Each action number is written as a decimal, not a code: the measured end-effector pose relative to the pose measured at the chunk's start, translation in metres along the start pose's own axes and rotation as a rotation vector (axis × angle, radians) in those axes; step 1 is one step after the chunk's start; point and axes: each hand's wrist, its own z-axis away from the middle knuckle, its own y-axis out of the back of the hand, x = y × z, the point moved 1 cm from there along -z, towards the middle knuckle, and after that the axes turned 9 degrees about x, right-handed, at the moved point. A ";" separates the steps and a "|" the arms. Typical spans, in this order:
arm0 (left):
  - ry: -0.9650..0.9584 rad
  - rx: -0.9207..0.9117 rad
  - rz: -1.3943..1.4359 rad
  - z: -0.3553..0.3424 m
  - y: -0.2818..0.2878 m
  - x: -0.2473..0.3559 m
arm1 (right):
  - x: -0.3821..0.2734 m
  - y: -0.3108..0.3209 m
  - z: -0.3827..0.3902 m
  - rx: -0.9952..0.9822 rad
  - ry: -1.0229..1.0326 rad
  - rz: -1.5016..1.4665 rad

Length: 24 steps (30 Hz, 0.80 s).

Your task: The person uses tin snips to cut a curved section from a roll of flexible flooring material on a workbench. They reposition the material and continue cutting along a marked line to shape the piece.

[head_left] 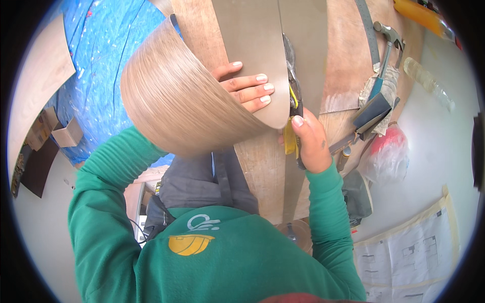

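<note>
A thin flexible sheet [174, 96] with a wood-grain face curls up and over toward me, its plain beige back showing on the workbench. My left hand [247, 87] reaches behind the curl and lies on that beige back, fingers stretched and slightly apart; its palm is hidden by the sheet. Closed round the yellow-and-black handles of a pair of tin snips [292, 83] is my right hand [314, 144], thumb on top. The snips point away from me along the sheet's right edge. Whether their blades bite into the sheet, I cannot tell.
On the bench's right side lie a claw hammer [388, 50], a metal ruler [369, 33] and a dark sanding block [373, 115]. Blue plastic sheeting [111, 55] covers the area at left. Taped drawings [404, 252] and a clear plastic bottle [428, 82] are at far right.
</note>
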 end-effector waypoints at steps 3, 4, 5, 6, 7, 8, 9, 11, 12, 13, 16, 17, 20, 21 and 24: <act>0.033 -0.027 0.078 0.008 -0.012 -0.007 | 0.010 0.012 0.014 -0.015 -0.125 0.034; 0.038 -0.085 0.061 0.009 -0.016 -0.008 | 0.015 0.018 0.025 -0.001 -0.118 0.047; 0.047 -0.144 0.030 0.011 -0.015 -0.008 | 0.024 0.023 0.036 0.001 -0.105 0.059; 0.057 -0.203 -0.002 0.012 -0.015 -0.008 | 0.033 0.028 0.048 0.004 -0.092 0.070; 0.055 -0.167 -0.010 0.013 -0.015 -0.008 | 0.042 0.033 0.060 0.005 -0.081 0.052; 0.050 -0.133 -0.013 0.012 -0.014 -0.007 | 0.051 0.038 0.073 0.019 -0.079 0.093; 0.045 -0.099 -0.016 0.011 -0.012 -0.005 | 0.062 0.043 0.086 0.032 -0.076 0.133; 0.052 -0.049 -0.034 0.009 -0.009 -0.004 | 0.084 0.049 0.114 0.074 -0.103 0.146; 0.053 -0.025 -0.042 0.007 -0.007 -0.002 | 0.092 0.050 0.127 0.097 -0.116 0.129; 0.087 0.011 -0.058 0.004 -0.009 0.002 | 0.102 0.051 0.143 0.127 -0.136 0.107; 0.197 0.087 -0.117 0.004 -0.007 0.015 | 0.138 0.045 0.184 0.232 -0.165 0.046; 0.238 0.092 -0.130 0.009 -0.006 0.018 | 0.150 0.042 0.196 0.271 -0.171 0.027; 0.281 0.098 -0.179 0.029 -0.009 0.020 | 0.179 0.031 0.229 0.323 -0.179 0.002; 0.275 0.091 -0.231 0.034 -0.005 0.020 | 0.188 0.027 0.238 0.327 -0.191 -0.013; 0.239 0.105 -0.313 0.024 0.005 0.027 | 0.216 0.019 0.258 0.380 -0.209 -0.027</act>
